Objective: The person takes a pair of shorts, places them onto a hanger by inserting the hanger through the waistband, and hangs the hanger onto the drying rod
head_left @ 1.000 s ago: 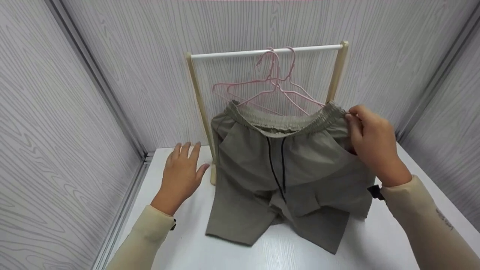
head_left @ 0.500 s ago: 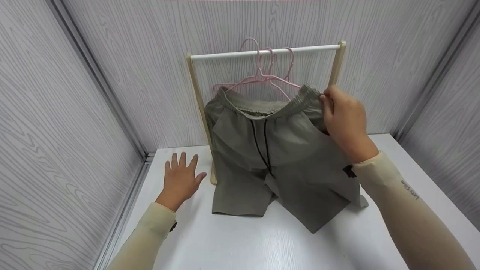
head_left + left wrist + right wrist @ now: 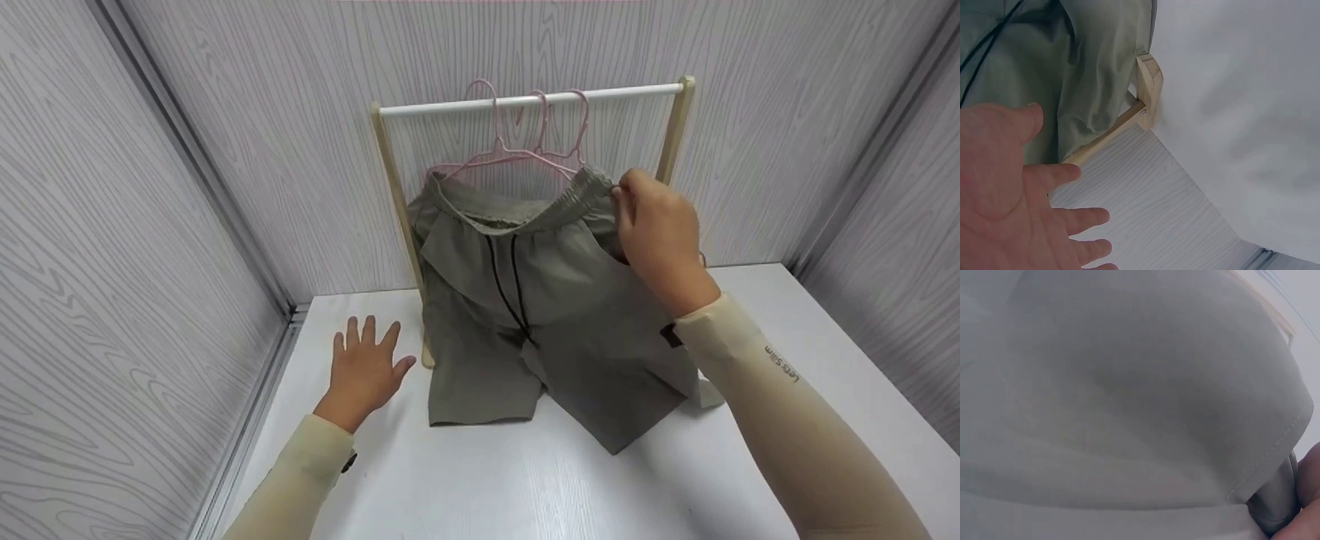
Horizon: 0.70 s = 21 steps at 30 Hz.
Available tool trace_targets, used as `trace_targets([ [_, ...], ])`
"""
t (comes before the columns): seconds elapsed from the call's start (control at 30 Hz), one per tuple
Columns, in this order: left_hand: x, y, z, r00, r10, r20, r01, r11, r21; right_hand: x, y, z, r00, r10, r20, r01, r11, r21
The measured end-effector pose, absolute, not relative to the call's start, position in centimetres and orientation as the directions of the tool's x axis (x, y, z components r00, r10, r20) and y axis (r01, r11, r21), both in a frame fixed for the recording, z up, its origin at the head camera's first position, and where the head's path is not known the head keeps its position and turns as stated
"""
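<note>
Grey-green shorts (image 3: 480, 285) with an elastic waistband and black drawstrings hang in front of the rack, a pink hanger (image 3: 498, 146) inside the waistband. That hanger's hook overlaps the white rail in the head view. My right hand (image 3: 660, 229) pinches the waistband's right end between thumb and fingers. Fabric of the shorts (image 3: 1129, 394) fills most of the right wrist view. My left hand (image 3: 365, 373) is beside the shorts on the left, fingers spread and holding nothing. The left wrist view shows its palm (image 3: 994, 197) close to the shorts' leg (image 3: 1089, 67).
The rack has a white rail (image 3: 637, 91) and wooden posts (image 3: 391, 165). Two more pink hangers hang on the rail, right of the one in the shorts; one is the right-hand hanger (image 3: 583, 120). A white table (image 3: 480, 487) lies below, with wood-grain walls (image 3: 240, 90) around.
My right hand has moved left and up with the shorts and hanger, bringing the hook from below the rail up to it. My left hand has lowered slightly, its fingers spreading wider.
</note>
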<state>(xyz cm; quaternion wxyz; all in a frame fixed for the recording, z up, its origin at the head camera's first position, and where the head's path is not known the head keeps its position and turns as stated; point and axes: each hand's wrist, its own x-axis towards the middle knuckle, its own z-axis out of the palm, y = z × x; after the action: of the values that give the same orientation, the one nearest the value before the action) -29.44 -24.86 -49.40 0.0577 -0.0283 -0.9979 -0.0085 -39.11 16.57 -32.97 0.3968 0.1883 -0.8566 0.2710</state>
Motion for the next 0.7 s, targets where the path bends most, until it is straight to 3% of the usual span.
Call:
trace_targets([
  [0.47,-29.1,-24.1,-50.2,-0.990,0.072,0.122,0.078,0.996,0.050,-38.7,16.7,-35.6,-0.619,-0.128,0.775,-0.540,0.786,-0.302],
  [0.7,-29.4,-24.2,-50.9,-0.987,0.059,0.147,0.074,0.993,0.097,-38.4,17.5,-36.4,-0.658,-0.129,0.742,-0.533,0.776,-0.337],
])
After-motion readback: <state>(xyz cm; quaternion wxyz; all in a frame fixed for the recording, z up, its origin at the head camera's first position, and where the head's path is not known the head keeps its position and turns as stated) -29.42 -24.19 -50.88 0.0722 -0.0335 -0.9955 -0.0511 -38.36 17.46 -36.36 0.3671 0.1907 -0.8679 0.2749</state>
